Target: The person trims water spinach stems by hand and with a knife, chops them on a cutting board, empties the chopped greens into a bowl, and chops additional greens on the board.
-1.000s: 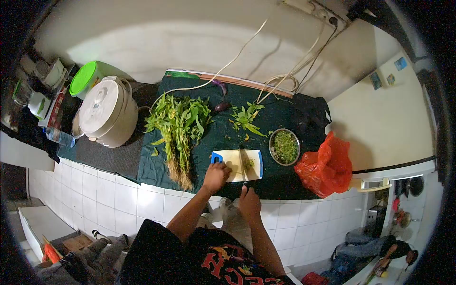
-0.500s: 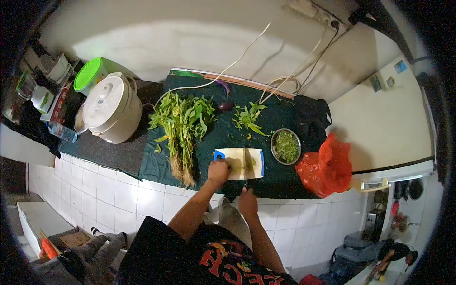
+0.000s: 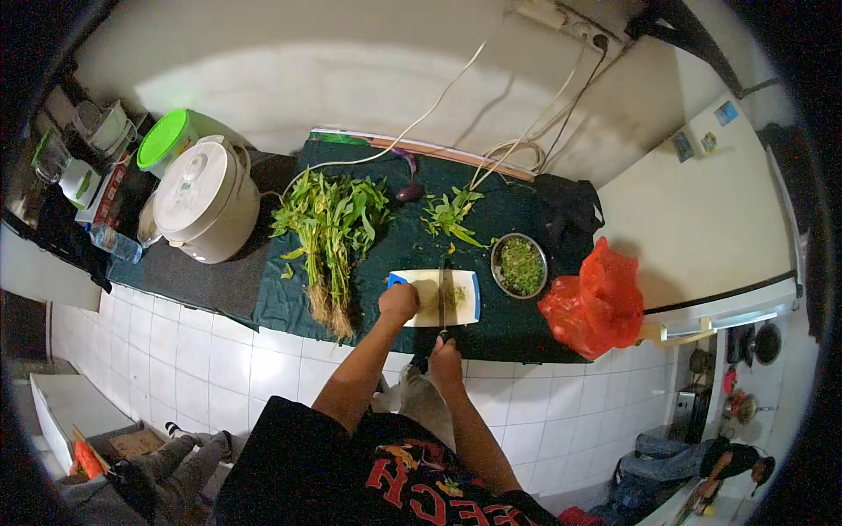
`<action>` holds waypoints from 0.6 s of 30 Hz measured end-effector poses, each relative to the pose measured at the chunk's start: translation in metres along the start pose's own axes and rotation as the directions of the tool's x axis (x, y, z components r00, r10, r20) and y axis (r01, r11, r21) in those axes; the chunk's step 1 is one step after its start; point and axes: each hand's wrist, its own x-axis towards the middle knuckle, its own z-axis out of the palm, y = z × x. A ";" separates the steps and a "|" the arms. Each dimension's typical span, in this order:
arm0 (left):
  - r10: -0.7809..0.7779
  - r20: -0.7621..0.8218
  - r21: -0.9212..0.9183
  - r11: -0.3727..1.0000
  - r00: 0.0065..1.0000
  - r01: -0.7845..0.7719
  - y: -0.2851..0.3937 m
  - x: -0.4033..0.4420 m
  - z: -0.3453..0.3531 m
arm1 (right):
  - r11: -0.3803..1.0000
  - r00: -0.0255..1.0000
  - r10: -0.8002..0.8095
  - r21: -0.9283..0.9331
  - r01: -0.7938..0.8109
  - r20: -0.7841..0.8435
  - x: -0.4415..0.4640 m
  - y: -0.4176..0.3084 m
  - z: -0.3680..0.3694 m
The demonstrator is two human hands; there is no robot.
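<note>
A white cutting board with blue ends (image 3: 424,323) lies near the front edge of the dark green cloth. My left hand (image 3: 399,302) rests on its left end with the fingers curled; whatever is beneath them is hidden. My right hand (image 3: 445,355) is closed round the dark handle of a kitchen knife (image 3: 442,294), whose blade lies across the board. Small chopped green bits (image 3: 456,294) are on the board right of the blade. To the right stands a metal bowl of chopped greens (image 3: 519,266). Left of the board lies a large bunch of leafy greens (image 3: 338,215) with roots on.
Behind the board are loose leaves (image 3: 453,213) and a purple eggplant (image 3: 409,191). A red plastic bag (image 3: 595,302) sits right, beside a white refrigerator (image 3: 702,210). A rice cooker (image 3: 206,206) and water bottle (image 3: 117,244) stand left. Other people are at lower left and lower right.
The view has shifted slightly. The knife blade sits a little further left on the board, nearer my left hand. My left hand has moved slightly away from me along the board's left end.
</note>
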 end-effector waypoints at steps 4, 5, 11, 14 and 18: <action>-0.048 -0.034 0.007 0.999 0.998 0.048 0.000 0.001 0.005 | 0.999 1.000 -0.028 0.030 0.027 0.015 0.019 -0.007 -0.014; -0.038 0.003 0.036 0.999 0.999 0.037 -0.001 0.005 0.006 | 1.000 0.999 -0.024 -0.015 0.025 0.033 0.021 -0.013 -0.020; -0.069 -0.022 0.004 0.998 0.997 0.069 -0.007 0.017 0.019 | 1.000 1.000 0.020 -0.005 -0.020 0.003 0.007 0.011 0.015; -0.058 0.019 0.034 0.998 0.998 0.057 0.004 0.007 -0.001 | 0.999 0.999 0.033 0.037 -0.034 0.032 0.011 -0.008 -0.001; -0.110 0.059 0.064 0.992 0.992 0.106 0.008 0.005 0.002 | 0.999 0.995 -0.046 0.015 0.045 0.093 0.025 -0.024 -0.026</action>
